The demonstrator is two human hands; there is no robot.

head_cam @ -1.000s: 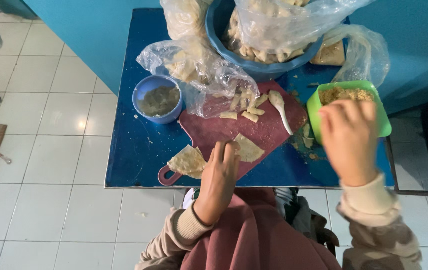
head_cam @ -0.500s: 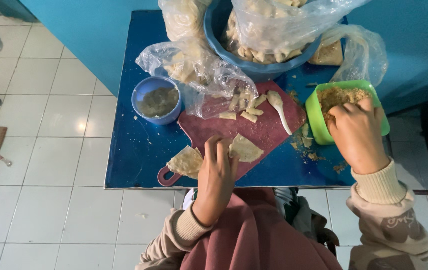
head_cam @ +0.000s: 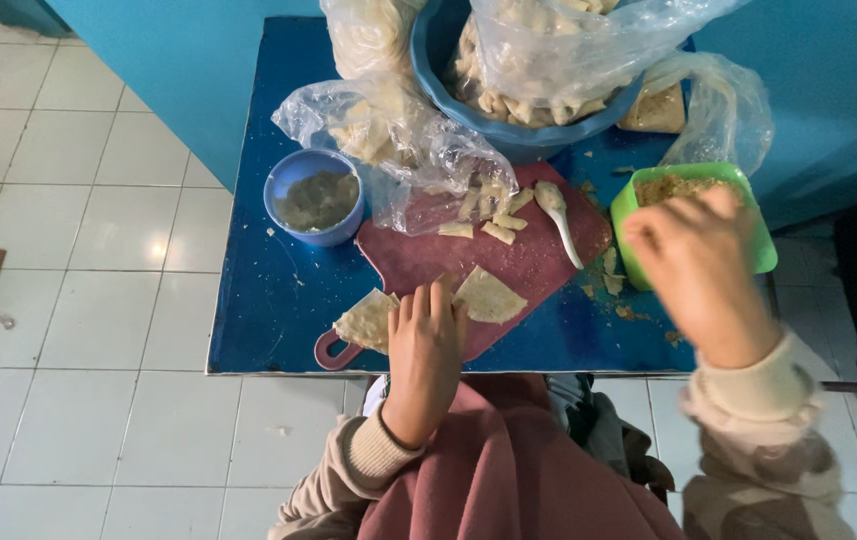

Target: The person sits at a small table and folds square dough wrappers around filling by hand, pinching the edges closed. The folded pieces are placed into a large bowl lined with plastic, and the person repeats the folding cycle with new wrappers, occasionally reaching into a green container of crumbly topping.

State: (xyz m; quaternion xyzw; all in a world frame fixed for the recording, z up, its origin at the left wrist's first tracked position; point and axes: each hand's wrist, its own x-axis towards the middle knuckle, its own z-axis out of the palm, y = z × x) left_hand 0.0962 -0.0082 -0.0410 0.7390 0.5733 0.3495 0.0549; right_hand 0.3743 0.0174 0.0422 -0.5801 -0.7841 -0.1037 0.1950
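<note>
The right hand [head_cam: 703, 265] has drawn back from inside the green tub [head_cam: 758, 215] and now hovers at its near edge, fingers curled; whether its grip holds filling, I cannot tell. The left hand [head_cam: 426, 345] stays flat on the red board [head_cam: 518, 265], grip loose, between two dough wrappers [head_cam: 488, 297] on the blue bench [head_cam: 268, 300].

Beige long sleeves with ribbed knit cuffs on both arms; dusty-pink draped cloth over chest and lap.

Probably a home kitchen: cutting board [head_cam: 468, 265], tiled floor [head_cam: 98, 260].
</note>
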